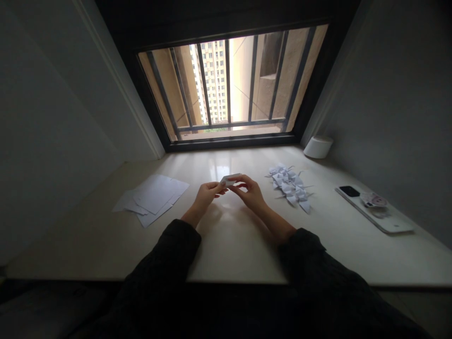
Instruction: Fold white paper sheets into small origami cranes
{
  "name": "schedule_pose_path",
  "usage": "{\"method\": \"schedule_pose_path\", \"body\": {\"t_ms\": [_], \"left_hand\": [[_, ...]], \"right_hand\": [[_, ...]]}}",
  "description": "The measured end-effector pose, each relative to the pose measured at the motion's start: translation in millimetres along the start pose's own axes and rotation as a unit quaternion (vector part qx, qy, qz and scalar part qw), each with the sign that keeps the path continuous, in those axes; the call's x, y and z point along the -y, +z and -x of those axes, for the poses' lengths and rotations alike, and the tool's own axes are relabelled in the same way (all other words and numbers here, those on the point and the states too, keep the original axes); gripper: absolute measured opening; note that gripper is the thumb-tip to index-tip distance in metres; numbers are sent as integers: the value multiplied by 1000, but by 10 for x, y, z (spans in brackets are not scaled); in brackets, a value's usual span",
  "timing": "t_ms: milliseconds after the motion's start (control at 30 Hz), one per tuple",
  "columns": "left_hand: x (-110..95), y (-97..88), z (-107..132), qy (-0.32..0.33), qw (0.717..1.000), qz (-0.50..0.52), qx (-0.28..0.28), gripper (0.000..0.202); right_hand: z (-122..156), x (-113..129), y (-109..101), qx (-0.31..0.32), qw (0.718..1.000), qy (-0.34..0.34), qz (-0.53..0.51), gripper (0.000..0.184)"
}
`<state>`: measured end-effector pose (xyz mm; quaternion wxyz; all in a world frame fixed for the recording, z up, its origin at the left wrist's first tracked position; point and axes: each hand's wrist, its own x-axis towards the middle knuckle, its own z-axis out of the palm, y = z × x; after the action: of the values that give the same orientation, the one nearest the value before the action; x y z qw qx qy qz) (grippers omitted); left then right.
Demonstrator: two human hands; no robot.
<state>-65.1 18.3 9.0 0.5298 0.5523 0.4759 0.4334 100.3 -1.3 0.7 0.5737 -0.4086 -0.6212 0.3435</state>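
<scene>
Between my two hands is a small folded piece of white paper [231,179], held up over the middle of the white sill. My left hand [209,193] pinches its left end between thumb and fingers. On the other side, my right hand [250,190] grips the right part, its index finger laid along the upper edge and its thumb below. Fingers cover part of the folds. To the right lies a cluster of folded white paper cranes [290,186]. A loose stack of white paper sheets [158,195] lies to the left.
A phone [377,212] with a round grip on its back lies at the right, near the wall. In the far right corner stands a white cylindrical object [318,147]. A barred window with a dark frame [233,143] closes off the back of the sill [233,254].
</scene>
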Motion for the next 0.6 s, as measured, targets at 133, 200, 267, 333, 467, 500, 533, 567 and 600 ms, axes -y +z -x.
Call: {"method": "schedule_pose_path", "body": {"t_ms": [133,200,267,333,467,500,533,567,600], "left_hand": [[-2,-16,-4,-14,999,-15,31,36],[-19,-16,-3,-34,999,7,40,37],[-42,-19,-1,-61,996,44,42,39],[-66,-24,5,-83,993,70,45,42],[-101,-25,39,-80,994,67,37,45],[-105,-22,47,-77,995,62,31,44],[-108,-18,52,-72,995,59,26,44],[-108,-13,54,-67,996,57,21,43],[-108,-8,55,-60,997,55,18,43]], "right_hand": [[-16,-23,-47,58,998,-3,-14,32],[-26,-51,-63,57,998,7,-22,35],[-36,-73,-76,50,998,14,-29,39],[-44,-84,-88,42,998,17,-33,41],[-52,-98,-110,42,998,18,-32,40],[-54,-102,-115,45,998,18,-32,40],[-56,-105,-119,48,998,18,-33,40],[-58,-107,-122,51,998,19,-35,41],[-61,-106,-125,53,998,20,-37,42]]}}
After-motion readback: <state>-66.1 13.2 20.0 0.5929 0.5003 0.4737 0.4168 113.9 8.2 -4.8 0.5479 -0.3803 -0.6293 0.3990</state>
